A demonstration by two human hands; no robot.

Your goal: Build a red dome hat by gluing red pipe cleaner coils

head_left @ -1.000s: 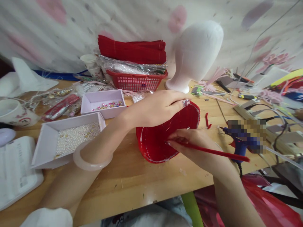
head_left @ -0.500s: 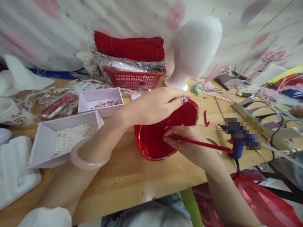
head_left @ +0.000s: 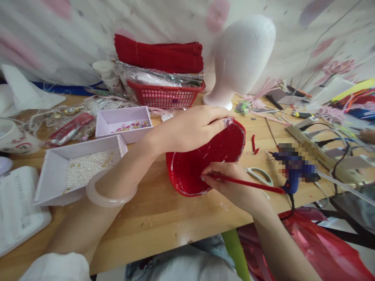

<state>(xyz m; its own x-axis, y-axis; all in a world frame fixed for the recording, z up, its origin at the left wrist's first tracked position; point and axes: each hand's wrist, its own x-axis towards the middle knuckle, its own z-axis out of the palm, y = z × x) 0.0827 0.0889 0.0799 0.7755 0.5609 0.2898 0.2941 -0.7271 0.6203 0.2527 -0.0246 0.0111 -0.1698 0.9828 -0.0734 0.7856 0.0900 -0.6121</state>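
Observation:
A red hollow piece, shaped like a bowl or cap [head_left: 190, 181], lies on the table with its inside facing me; whitish strands run along its edge. My left hand [head_left: 195, 130] is closed over its far rim, the thumb bent at the edge and the other fingers mostly hidden. Inside the hollow, my right hand [head_left: 224, 179] pinches a fuzzy red pipe cleaner [head_left: 252, 184], its long end sticking out to the right. Short red offcuts [head_left: 254, 145] lie right of the piece, and scissors [head_left: 265, 175] are partly hidden behind my right hand.
A blue glue gun [head_left: 291, 175], partly blurred out, lies at right before a power strip [head_left: 316, 144]. Boxes of pearls [head_left: 49, 183] and gems [head_left: 102, 125] stand at left. Behind are a red basket [head_left: 164, 95] with red pipe cleaners and a white mannequin head [head_left: 244, 54].
My right hand has shifted slightly down and left with the pipe cleaner, baring more of the scissors. The left hand keeps its hold on the rim.

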